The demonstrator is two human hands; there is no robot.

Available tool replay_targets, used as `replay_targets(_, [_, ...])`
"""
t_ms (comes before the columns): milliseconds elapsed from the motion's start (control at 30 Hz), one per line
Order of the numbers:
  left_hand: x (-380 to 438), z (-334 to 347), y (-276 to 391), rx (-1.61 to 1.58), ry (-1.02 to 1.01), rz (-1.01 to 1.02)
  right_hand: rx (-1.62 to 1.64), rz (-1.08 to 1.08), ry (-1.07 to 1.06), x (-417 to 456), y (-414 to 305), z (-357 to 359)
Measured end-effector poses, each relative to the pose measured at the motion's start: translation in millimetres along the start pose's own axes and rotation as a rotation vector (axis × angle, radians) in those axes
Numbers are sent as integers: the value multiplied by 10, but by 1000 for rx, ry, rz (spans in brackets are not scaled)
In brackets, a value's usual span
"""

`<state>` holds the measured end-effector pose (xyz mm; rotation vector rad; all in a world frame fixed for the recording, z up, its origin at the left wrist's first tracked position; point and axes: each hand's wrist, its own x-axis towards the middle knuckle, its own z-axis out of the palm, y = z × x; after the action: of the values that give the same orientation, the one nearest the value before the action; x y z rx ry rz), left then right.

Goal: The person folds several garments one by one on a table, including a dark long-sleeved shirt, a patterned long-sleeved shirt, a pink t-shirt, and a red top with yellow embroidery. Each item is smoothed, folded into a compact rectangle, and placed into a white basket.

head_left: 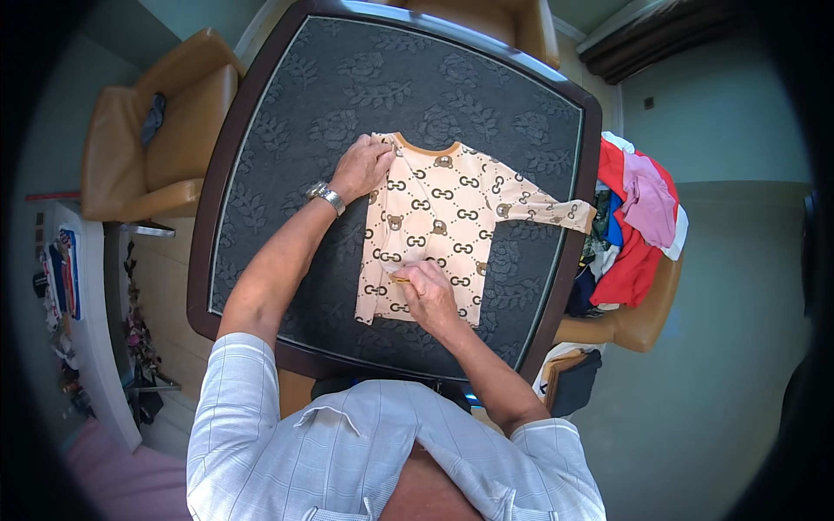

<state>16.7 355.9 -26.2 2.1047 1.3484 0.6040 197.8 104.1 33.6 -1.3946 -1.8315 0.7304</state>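
Note:
A peach long-sleeved child's top (pixel 449 208) with a bear and chain-link print and a tan neckband lies flat before me. Its left side is folded inward, with that sleeve laid down across the body. The other sleeve stretches out to the right, its tan cuff over the table's edge. My left hand (pixel 363 168) grips the fabric at the folded shoulder, just left of the neckline. Low on the body, my right hand (pixel 429 296) holds the cuff end of the folded sleeve between thumb and fingers. A metal-banded watch (pixel 326 197) circles my left wrist.
The table (pixel 280 156) has a dark floral top and a brown rim. Heaped clothes (pixel 642 221) fill a tan chair at the right. Another tan chair (pixel 166 143) with a grey cloth stands left, and a third (pixel 482 26) is beyond. Folded clothes lie on a white surface (pixel 98 365) far left.

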Motion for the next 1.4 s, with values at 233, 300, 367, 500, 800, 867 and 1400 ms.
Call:
replay_targets(233, [59,26,1,-99,-34,-148,97,3,37,5,-195,23])
replay_targets(300, [54,53,-46,-122,-15,-144,125,12,39,-24,-251,33])
replay_targets(367, [52,50,-83,-144,-20,-150,123,43,127,-15,-319,-7])
replay_targets(500, [100,27,-37,-164,-35,-191,136,36,223,19,-401,-86])
replay_targets(800, [-25,7,32,-203,79,-183,-4,64,-177,-194,-281,133])
replay_targets(867, [-137,-48,132,-87,255,3,-21,79,-215,-145,-316,-2])
replay_targets(1400, [-1961,355,744,288,-149,187,-432,-238,-16,1585,881,608])
